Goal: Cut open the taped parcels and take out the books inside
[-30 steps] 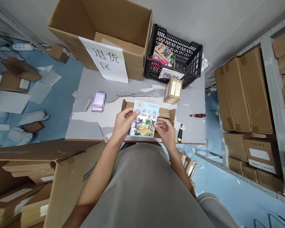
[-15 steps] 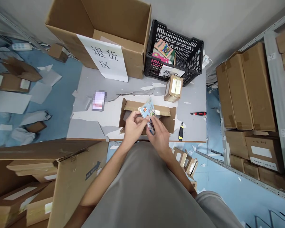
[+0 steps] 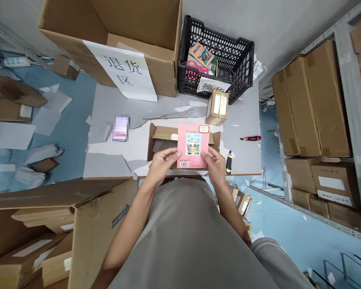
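A pink book with a picture panel and a barcode is held up flat toward me. My left hand pinches its left edge, thumb on the cover. On the opposite edge, my right hand is closed the same way. Behind and below the book lies an open cardboard box on the table, its middle hidden by the book. A small taped carton stands just beyond the box, to the right.
Across the table's back are a large open carton with a paper sign and a black crate holding several books or packs. Two box cutters, yellow-black and red-black, lie at right. Shelves with cartons flank the right side.
The item in my hands, earlier tilted with a light-blue face showing, now faces me with a pink side. My hands have moved apart to its two side edges. The view has shifted slightly.
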The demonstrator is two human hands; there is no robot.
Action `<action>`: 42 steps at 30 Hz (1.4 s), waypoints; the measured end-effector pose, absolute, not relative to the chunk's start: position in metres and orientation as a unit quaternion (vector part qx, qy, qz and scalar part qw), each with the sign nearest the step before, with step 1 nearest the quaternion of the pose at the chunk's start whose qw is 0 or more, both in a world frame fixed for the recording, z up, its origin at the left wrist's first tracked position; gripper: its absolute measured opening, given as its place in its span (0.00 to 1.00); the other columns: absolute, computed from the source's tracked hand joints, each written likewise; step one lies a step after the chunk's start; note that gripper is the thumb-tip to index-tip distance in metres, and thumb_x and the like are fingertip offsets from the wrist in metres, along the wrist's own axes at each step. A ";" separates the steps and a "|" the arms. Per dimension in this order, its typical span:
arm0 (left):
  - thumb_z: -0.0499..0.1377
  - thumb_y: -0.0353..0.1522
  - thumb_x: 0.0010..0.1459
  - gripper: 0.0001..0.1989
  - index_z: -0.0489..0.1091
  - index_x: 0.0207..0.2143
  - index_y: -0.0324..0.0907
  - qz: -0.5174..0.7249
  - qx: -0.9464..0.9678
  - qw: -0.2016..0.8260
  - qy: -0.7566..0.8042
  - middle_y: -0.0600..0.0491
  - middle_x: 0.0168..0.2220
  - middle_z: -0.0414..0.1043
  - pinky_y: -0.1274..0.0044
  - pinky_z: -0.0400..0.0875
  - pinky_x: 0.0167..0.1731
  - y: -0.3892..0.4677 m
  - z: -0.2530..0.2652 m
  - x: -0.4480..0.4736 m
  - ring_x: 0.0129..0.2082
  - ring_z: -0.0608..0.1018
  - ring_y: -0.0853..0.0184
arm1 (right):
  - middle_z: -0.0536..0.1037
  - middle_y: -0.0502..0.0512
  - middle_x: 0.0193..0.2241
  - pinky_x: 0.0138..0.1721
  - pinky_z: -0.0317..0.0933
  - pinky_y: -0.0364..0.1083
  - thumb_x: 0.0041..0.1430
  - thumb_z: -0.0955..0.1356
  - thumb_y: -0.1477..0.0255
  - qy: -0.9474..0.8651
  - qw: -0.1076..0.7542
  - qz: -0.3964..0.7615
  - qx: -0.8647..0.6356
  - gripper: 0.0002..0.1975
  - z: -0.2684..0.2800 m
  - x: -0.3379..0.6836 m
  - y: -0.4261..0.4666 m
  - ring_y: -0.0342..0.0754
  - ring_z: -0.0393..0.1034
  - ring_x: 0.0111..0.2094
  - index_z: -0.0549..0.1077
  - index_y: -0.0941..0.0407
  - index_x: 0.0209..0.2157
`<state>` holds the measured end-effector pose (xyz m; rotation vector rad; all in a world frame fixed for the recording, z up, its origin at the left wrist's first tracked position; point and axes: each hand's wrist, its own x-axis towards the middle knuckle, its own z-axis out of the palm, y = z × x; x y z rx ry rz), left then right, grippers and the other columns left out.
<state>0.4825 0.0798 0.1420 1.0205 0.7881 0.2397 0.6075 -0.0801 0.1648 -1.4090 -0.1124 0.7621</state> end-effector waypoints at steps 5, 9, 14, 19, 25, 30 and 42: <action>0.82 0.55 0.46 0.34 0.88 0.46 0.41 0.132 0.470 0.784 0.384 0.42 0.45 0.89 0.61 0.84 0.53 0.077 0.138 0.481 0.47 0.89 0.52 | 0.88 0.58 0.57 0.67 0.77 0.62 0.59 0.81 0.47 -0.070 0.671 0.302 -0.673 0.34 0.157 0.606 -0.079 0.61 0.84 0.60 0.84 0.51 0.60; 0.82 0.55 0.47 0.33 0.88 0.46 0.40 0.176 0.508 0.744 0.396 0.42 0.48 0.89 0.58 0.84 0.56 0.075 0.142 0.484 0.49 0.88 0.50 | 0.83 0.57 0.66 0.75 0.69 0.61 0.65 0.78 0.50 -0.095 0.645 0.232 -0.722 0.29 0.154 0.600 -0.077 0.59 0.75 0.70 0.84 0.49 0.62; 0.76 0.52 0.57 0.24 0.89 0.46 0.45 0.224 0.603 0.679 0.354 0.45 0.54 0.88 0.57 0.84 0.59 0.062 0.157 0.490 0.56 0.87 0.47 | 0.85 0.56 0.62 0.71 0.74 0.62 0.60 0.81 0.49 -0.114 0.640 0.303 -0.697 0.32 0.157 0.583 -0.063 0.61 0.82 0.64 0.84 0.48 0.61; 0.74 0.44 0.61 0.15 0.89 0.48 0.51 0.220 0.709 0.606 0.286 0.45 0.57 0.86 0.53 0.76 0.68 0.052 0.162 0.494 0.60 0.85 0.47 | 0.88 0.56 0.57 0.67 0.77 0.59 0.60 0.80 0.46 -0.106 0.666 0.287 -0.681 0.31 0.159 0.586 -0.050 0.60 0.84 0.61 0.86 0.50 0.57; 0.74 0.48 0.63 0.27 0.83 0.61 0.47 0.273 0.683 0.592 0.331 0.43 0.63 0.82 0.59 0.78 0.63 0.075 0.154 0.488 0.58 0.84 0.53 | 0.91 0.56 0.50 0.58 0.82 0.61 0.59 0.80 0.43 -0.088 0.670 0.321 -0.663 0.30 0.165 0.612 -0.063 0.64 0.86 0.55 0.87 0.51 0.52; 0.78 0.58 0.52 0.38 0.85 0.54 0.41 0.184 0.569 0.712 0.369 0.40 0.51 0.86 0.62 0.82 0.56 0.099 0.144 0.482 0.51 0.85 0.53 | 0.91 0.55 0.50 0.63 0.78 0.62 0.57 0.81 0.44 -0.085 0.670 0.373 -0.636 0.30 0.165 0.619 -0.072 0.63 0.85 0.58 0.88 0.50 0.51; 0.73 0.49 0.63 0.15 0.88 0.41 0.49 0.227 0.698 0.614 0.292 0.47 0.46 0.85 0.63 0.77 0.57 0.104 0.159 0.476 0.51 0.82 0.55 | 0.90 0.53 0.50 0.70 0.72 0.59 0.62 0.81 0.54 -0.172 0.657 0.312 -0.664 0.15 0.165 0.631 -0.074 0.60 0.82 0.61 0.89 0.48 0.44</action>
